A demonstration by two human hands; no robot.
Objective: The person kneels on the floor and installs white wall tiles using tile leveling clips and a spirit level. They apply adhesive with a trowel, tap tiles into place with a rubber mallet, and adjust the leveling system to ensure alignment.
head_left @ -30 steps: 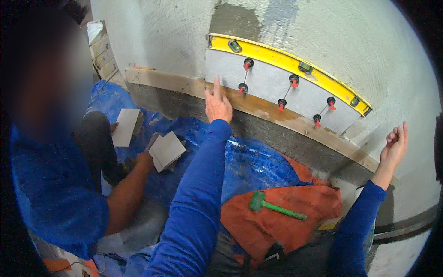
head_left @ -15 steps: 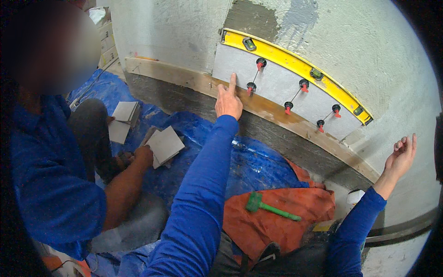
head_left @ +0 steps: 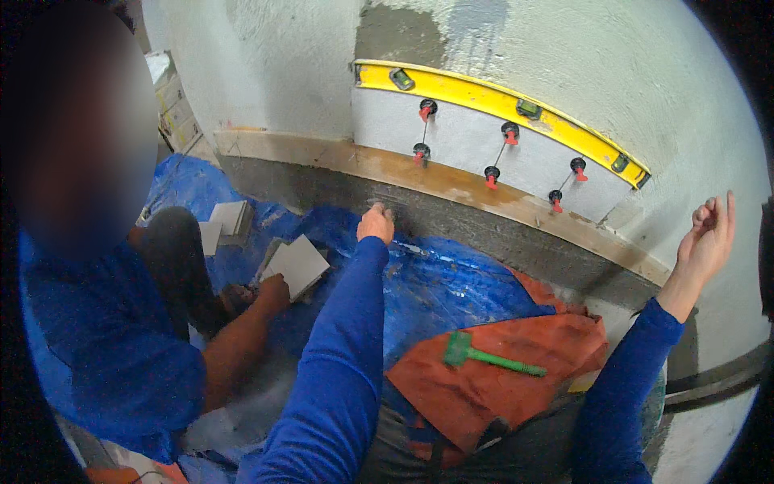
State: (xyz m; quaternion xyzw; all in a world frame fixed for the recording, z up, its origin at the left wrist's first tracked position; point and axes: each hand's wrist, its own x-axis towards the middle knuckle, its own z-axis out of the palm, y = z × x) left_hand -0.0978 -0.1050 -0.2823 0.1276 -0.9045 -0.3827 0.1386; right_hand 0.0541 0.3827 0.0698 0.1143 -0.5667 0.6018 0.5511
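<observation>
My left hand (head_left: 376, 224), in a blue sleeve, hovers before the dark strip at the foot of the wall, its fingers curled in and nothing visible in them. At the right, beside the wall, my right hand (head_left: 703, 248) is raised and empty, index finger stretched up and the others loosely bent. Between them a row of pale grey tiles (head_left: 468, 129) sits on the wall above a wooden batten (head_left: 322, 152). Several black-and-red tile levelling spacers (head_left: 509, 134) straddle the joints. A yellow spirit level (head_left: 476, 93) lies along the tiles' top edge.
A co-worker in a blue shirt (head_left: 105, 339) crouches at the left, one hand (head_left: 272, 292) at a stack of tiles (head_left: 298, 266). More tiles (head_left: 230, 216) lie on the blue tarp (head_left: 435, 282). A green mallet (head_left: 492, 359) rests on an orange cloth (head_left: 435, 403) near my legs.
My left hand has drawn down from the tiles, and its pointing finger has curled in. My right hand has risen slightly. The view has shifted, and the co-worker's hand stays by the tiles.
</observation>
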